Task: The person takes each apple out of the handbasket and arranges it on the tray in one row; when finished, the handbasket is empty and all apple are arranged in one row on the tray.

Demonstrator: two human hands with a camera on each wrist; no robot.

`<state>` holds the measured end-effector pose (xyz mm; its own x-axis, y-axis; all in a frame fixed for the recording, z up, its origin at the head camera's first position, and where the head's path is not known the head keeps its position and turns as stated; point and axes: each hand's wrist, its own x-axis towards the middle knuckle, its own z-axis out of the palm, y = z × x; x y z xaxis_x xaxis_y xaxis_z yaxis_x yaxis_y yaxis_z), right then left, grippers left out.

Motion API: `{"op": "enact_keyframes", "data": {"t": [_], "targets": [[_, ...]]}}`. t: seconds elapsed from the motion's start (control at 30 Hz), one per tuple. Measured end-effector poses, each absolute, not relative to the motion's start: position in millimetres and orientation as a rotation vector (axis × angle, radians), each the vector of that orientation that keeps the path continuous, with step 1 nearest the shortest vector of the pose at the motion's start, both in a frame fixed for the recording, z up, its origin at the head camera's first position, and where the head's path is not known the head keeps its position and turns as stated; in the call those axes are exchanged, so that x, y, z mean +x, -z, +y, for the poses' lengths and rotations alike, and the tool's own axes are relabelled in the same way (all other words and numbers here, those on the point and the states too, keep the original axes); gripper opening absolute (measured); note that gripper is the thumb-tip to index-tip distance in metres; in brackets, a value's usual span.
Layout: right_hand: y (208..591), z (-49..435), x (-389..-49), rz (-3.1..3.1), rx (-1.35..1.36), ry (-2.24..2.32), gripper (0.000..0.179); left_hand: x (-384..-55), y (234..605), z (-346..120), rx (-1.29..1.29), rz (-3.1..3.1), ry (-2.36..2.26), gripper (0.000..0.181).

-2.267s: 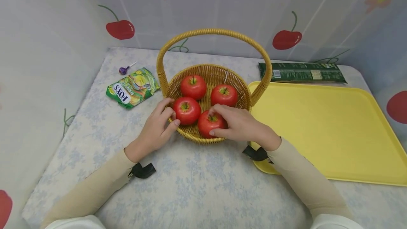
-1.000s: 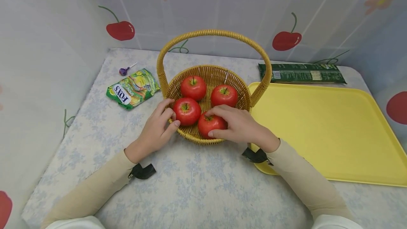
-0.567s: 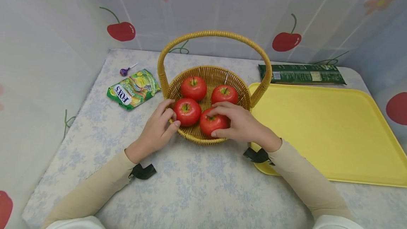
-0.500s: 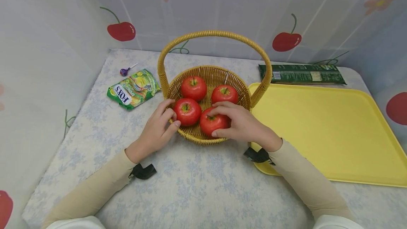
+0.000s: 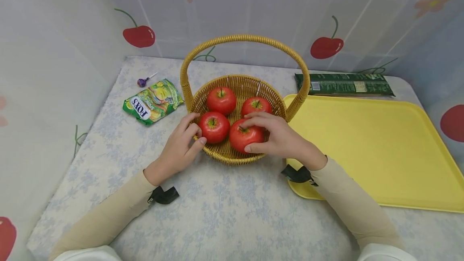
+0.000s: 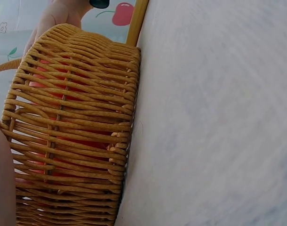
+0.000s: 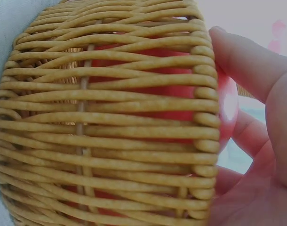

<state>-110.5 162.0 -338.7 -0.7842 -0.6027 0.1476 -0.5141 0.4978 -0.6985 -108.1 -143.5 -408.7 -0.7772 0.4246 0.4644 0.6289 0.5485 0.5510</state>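
Observation:
A yellow wicker basket (image 5: 228, 159) with a tall arched handle stands on the table, holding several red apples. My left hand (image 5: 177, 148) grips the basket's rim at the near left, its fingers over the edge beside the front-left apple (image 5: 214, 128). With curled fingers and thumb, my right hand (image 5: 280, 138) holds the front-right apple (image 5: 242, 139), which sits near the front rim. Behind it are the back-right apple (image 5: 255, 104), partly covered by the hand, and the back-left apple (image 5: 221, 99). In the right wrist view the held apple (image 7: 227, 110) shows above the rim and through the weave.
A yellow tray (image 5: 373, 152) lies right of the basket, with a long dark green packet (image 5: 344, 84) behind it. To the left lie a green FOX'S candy bag (image 5: 154, 100) and a purple lollipop (image 5: 142, 82). The table is covered by a blue-flowered cloth (image 5: 217, 208).
My right hand has shifted slightly right and away from me, and the apple it holds has moved a little the same way. My left hand stays at the rim.

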Motion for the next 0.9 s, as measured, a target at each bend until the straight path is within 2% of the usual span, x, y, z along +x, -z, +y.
{"op": "enact_keyframes", "data": {"t": [0.37,0.7,0.9], "targets": [[326,174,-107,2.635,-0.944,1.169,0.049,-107,410,-144,-0.865,-2.51,1.064,0.058],[303,204,-94,2.654,-0.827,1.156,0.051,-108,409,-144,-0.863,-2.53,1.07,0.055],[296,223,-84,2.691,-0.86,1.18,0.05,-107,408,-143,-0.866,-2.529,1.07,0.055]]}}
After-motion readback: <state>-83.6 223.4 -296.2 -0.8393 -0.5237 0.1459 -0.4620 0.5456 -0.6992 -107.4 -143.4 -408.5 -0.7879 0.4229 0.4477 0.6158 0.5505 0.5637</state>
